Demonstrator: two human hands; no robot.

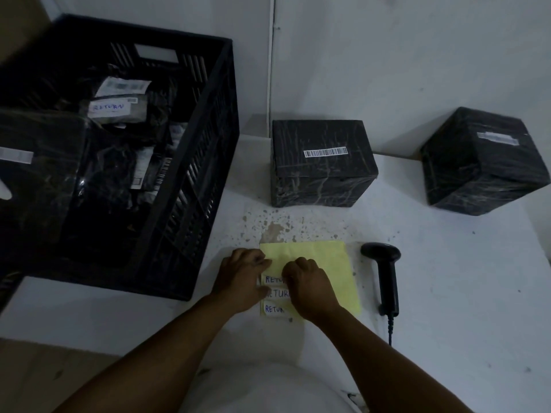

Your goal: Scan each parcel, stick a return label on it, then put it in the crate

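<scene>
Where both hands (280, 281) press, labels (275, 309) read "RETURN" (blue ink).

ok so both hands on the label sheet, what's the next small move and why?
Probably peel one RETURN label off the yellow sheet: the left hand pins the sheet, the right hand pinches at the labels, and two boxes show no RETURN label.

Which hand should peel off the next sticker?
The right hand, probably: its fingers sit on the stickers, while the left hand rests at the yellow sheet's edge, well placed to steady it.
</scene>
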